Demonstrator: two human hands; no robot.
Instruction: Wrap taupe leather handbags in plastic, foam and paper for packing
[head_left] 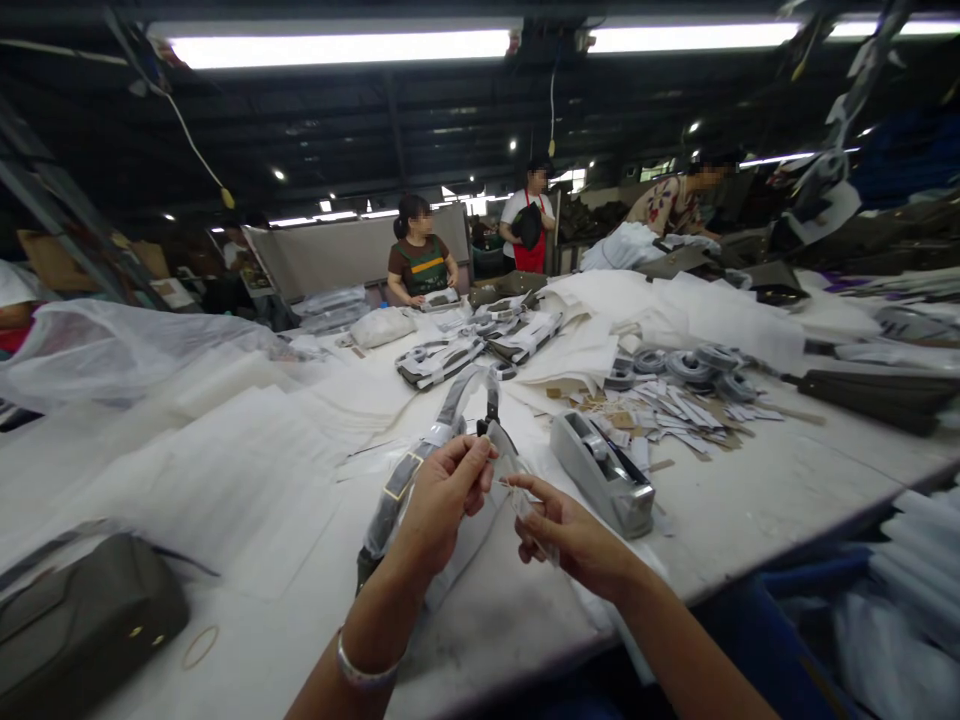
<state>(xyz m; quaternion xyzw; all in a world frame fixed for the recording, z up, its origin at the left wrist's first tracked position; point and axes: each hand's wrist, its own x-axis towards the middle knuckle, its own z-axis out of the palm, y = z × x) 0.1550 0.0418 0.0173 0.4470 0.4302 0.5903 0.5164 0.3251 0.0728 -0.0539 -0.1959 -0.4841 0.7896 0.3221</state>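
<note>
Near the table's front, a dark bag [375, 510] stands with its strap and gold buckle wrapped in clear film. My left hand [450, 490] is in front of it, thumb and fingertips pinched by the bag's edge; what they pinch is too small to tell. Just to the right, my right hand [551, 525] has its fingers curled round a small white tag [521, 503] with a thin string. The string runs near the left fingertips. A grey tape dispenser [604, 475] sits right of my hands.
White foam sheets [225, 480] cover the left side. A dark bag [90, 620] lies front left. Tags [682, 415], tape rolls [686, 368] and wrapped bags [442, 360] are further back. A blue bin [795, 620] is lower right. Several people stand beyond.
</note>
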